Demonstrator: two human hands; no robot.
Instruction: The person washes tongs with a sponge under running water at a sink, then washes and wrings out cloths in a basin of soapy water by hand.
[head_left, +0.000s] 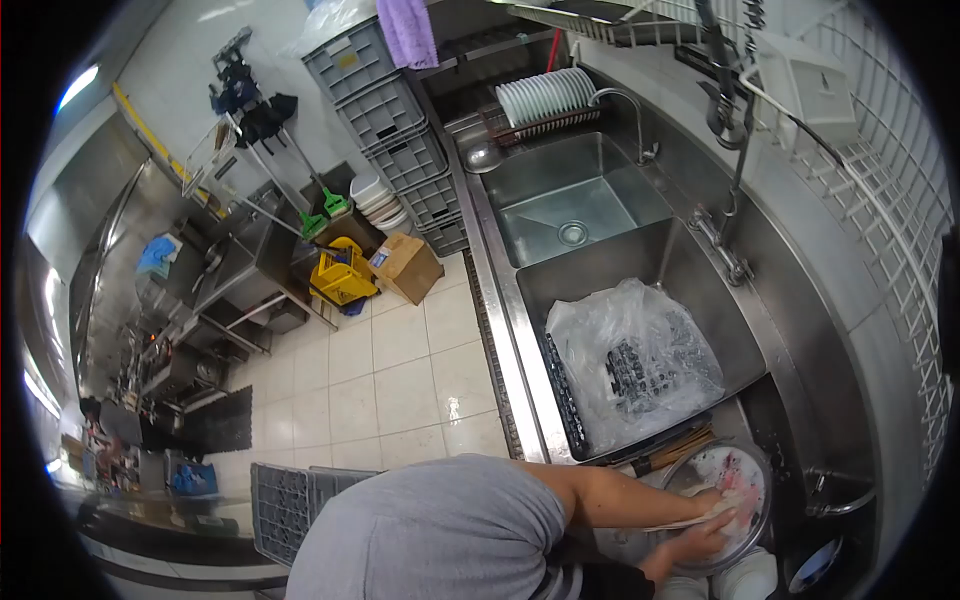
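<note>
A round metal bowl [763, 478] with whitish foam and reddish patches is at the lower right. My left hand [708, 501] reaches into it from the left, fingers closed around something too small to tell. Just below, my right hand [704, 541] is closed at the bowl's lower left side, close to my left hand. Something thin and pale stretches leftward between the hands. Beside the bowl's upper left edge lie brown sticks [682, 446]. White round containers [748, 577] stand under its lower edge.
One sink basin [650, 350] holds clear plastic [590, 325] over a dark rack; beyond it is another basin [535, 215]. White plates [545, 97] stand in a rack. Grey crates [375, 90], a cardboard box [408, 268] and a yellow bucket [343, 272] line the floor.
</note>
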